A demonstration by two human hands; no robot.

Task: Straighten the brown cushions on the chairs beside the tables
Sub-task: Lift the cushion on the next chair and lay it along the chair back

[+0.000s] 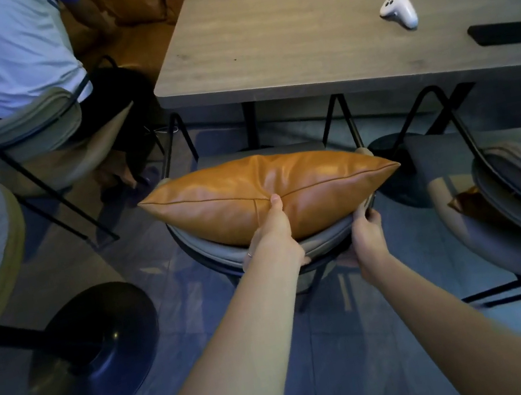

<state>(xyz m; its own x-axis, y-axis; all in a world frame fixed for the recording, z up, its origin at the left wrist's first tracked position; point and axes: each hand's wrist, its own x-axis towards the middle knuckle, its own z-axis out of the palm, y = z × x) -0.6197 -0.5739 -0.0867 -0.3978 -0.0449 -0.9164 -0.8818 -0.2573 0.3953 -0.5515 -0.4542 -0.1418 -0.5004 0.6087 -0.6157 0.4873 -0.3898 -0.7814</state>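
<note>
Head view looks down on a wooden table (293, 38) at far right, with a grey chair (322, 238) tucked against its near edge. A brown cushion (234, 195) stands on edge along the chair's backrest, its seam facing up. The left hand (274, 236) pinches the cushion at the middle of the seam, thumb on top. The right hand (366, 231) is closed around the backrest's right end. On the table's right side lie a white game controller (399, 9) and a black phone (506, 32).
</note>
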